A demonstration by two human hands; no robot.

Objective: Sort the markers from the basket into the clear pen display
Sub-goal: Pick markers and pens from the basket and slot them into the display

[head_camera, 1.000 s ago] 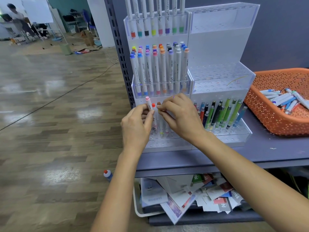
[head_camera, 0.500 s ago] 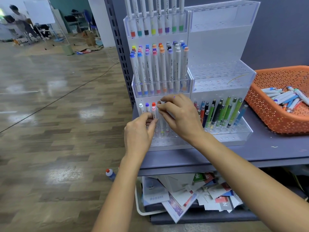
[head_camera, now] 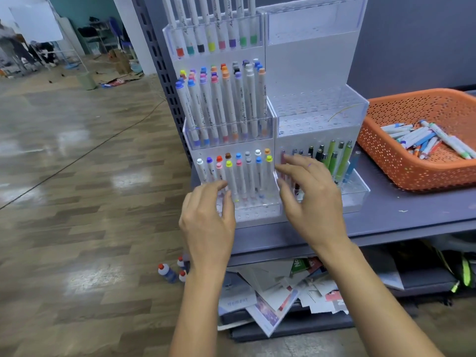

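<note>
Orange basket, right on the worktop, holds loose markers. Our left hand and right hand hover empty, fingers loosely spread, before the clear pen display. We'd take one marker and seat it upright in a free hole.

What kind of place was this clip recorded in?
Probably a mock stationery-shop shelf in a large workroom: a clear pen display on a grey slotted retail shelf, with a whiteboard and cardboard across the open floor behind.
</note>
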